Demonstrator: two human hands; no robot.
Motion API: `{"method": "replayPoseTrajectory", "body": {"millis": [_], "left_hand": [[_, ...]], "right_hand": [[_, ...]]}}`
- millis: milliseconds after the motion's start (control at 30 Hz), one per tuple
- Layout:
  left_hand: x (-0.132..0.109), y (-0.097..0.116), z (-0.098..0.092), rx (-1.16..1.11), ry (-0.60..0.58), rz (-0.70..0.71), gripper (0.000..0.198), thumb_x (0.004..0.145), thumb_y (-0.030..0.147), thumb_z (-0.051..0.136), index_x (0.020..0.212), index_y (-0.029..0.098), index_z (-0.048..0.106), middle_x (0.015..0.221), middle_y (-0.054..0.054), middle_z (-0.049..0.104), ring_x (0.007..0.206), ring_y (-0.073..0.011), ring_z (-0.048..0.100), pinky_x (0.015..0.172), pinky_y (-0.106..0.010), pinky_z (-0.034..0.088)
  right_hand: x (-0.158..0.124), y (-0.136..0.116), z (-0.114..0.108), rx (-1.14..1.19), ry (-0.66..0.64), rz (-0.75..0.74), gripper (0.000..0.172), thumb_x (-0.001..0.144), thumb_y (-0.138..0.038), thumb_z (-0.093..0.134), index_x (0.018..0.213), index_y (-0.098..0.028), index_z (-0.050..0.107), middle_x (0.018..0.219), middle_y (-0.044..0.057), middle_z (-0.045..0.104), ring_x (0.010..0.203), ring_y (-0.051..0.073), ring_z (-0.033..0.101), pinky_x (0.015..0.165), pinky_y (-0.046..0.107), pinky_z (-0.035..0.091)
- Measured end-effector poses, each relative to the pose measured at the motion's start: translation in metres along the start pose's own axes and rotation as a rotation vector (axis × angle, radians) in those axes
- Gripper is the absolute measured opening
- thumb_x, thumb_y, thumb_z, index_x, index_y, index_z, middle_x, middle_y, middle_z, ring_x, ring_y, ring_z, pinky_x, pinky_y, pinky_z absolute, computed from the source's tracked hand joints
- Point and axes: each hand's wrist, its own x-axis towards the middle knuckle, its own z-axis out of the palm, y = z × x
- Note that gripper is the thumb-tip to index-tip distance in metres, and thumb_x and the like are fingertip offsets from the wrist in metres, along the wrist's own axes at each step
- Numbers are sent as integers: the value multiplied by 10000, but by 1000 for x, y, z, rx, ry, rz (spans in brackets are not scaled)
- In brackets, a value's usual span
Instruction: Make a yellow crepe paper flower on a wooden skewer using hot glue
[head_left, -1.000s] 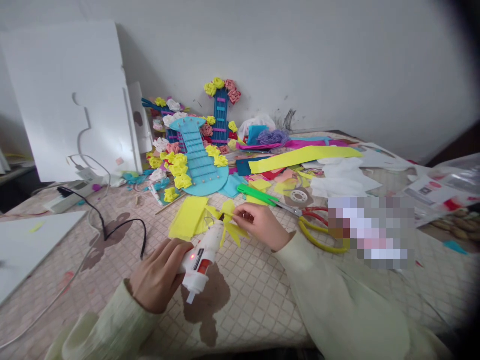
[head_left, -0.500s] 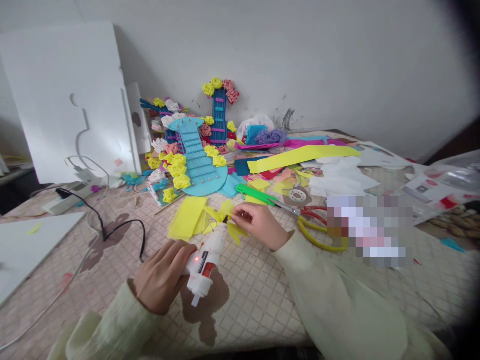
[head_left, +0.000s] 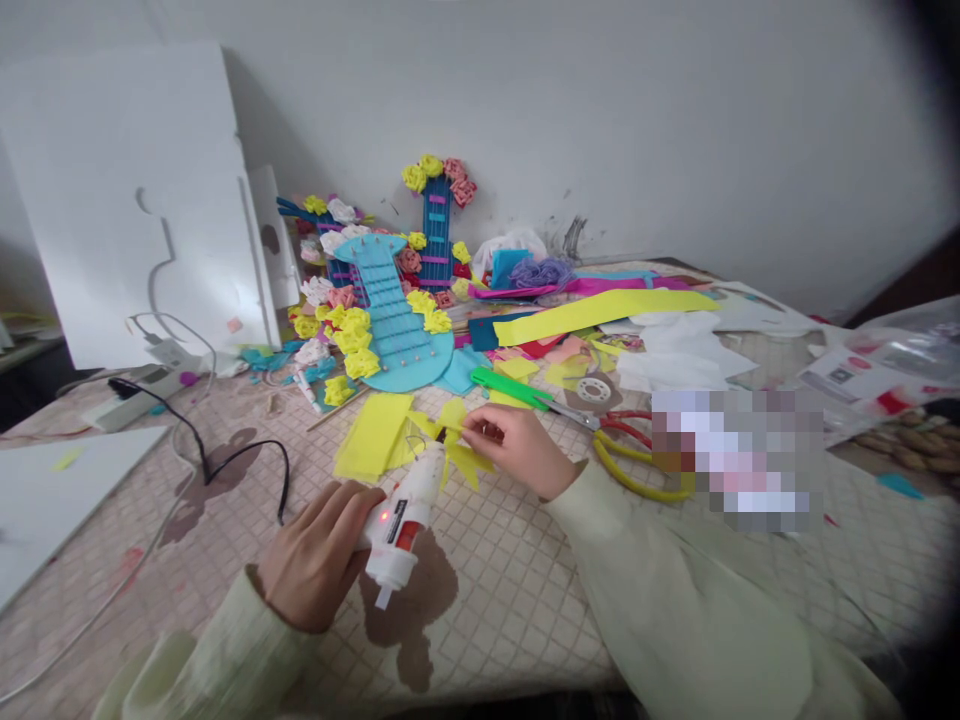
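Note:
My left hand (head_left: 322, 550) is wrapped round the handle of a white hot glue gun (head_left: 409, 515) with a lit red light and a glue stick jutting from its rear. The gun's dark nozzle points away from me, at a yellow crepe paper flower (head_left: 454, 415) with spread petals. Between the pinched fingers of my right hand (head_left: 517, 445) is the flower's right side; some fingertips are hidden. Just left of the flower lie flat yellow crepe paper pieces (head_left: 373, 437). Whether the nozzle touches the paper I cannot tell.
Behind stands a light-blue guitar-shaped board (head_left: 394, 320) with yellow paper flowers. Scissors (head_left: 637, 470) with yellow and red handles and a green utility knife (head_left: 510, 388) lie right of the flower. A black cord (head_left: 285, 470) runs near my left hand. A power strip (head_left: 135, 397) sits left.
My left hand and the glue gun have shifted slightly left and the nozzle has drawn a little leftward. My right hand stays almost still, pinching the flower.

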Motion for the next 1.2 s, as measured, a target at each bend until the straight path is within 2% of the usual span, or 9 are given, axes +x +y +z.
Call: {"method": "replayPoseTrajectory", "body": {"millis": [333, 733, 867, 1033, 1133, 1200], "left_hand": [[1, 1, 0, 14, 16, -13, 228, 774, 84, 364, 970, 147, 463, 867, -82, 541, 828, -216, 488, 690, -325, 410], [1, -3, 0, -22, -14, 51, 237, 767, 161, 412, 992, 154, 490, 899, -85, 586, 845, -212, 526, 704, -313, 440], [0, -4, -4, -30, 3, -14, 236, 773, 160, 395, 989, 164, 490, 900, -83, 594, 841, -211, 547, 701, -311, 446], [-1, -8, -16, -98, 29, -101, 234, 793, 248, 407, 1001, 183, 491, 912, -76, 616, 830, -197, 583, 697, -279, 461], [-6, -19, -26, -93, 24, -263, 287, 769, 328, 484, 1025, 196, 473, 897, -56, 624, 783, -184, 602, 645, -251, 470], [-10, -33, -32, -78, 68, -441, 326, 739, 379, 525, 1000, 188, 483, 874, -45, 622, 763, -191, 602, 637, -257, 470]], "right_hand": [[0, -1, -1, 0, 2, 6, 79, 762, -180, 525, 713, -145, 576, 684, 15, 602, 576, 88, 498, 525, 198, 376], [-1, -1, 0, -29, 5, 6, 68, 759, -169, 518, 724, -149, 572, 695, 14, 602, 579, 91, 494, 535, 204, 377], [-1, 0, -1, -43, 10, -5, 56, 752, -164, 528, 721, -142, 570, 685, 13, 592, 573, 88, 487, 533, 198, 370], [0, 3, -2, -65, 14, -12, 65, 760, -170, 518, 726, -142, 565, 675, 6, 569, 568, 86, 474, 532, 197, 366], [-1, 4, -1, -73, 16, -6, 77, 772, -177, 502, 729, -148, 559, 683, 6, 566, 577, 90, 477, 534, 202, 368], [-1, 5, -1, -75, 19, -7, 84, 777, -185, 494, 725, -154, 553, 684, 6, 564, 579, 93, 479, 533, 206, 370]]}}
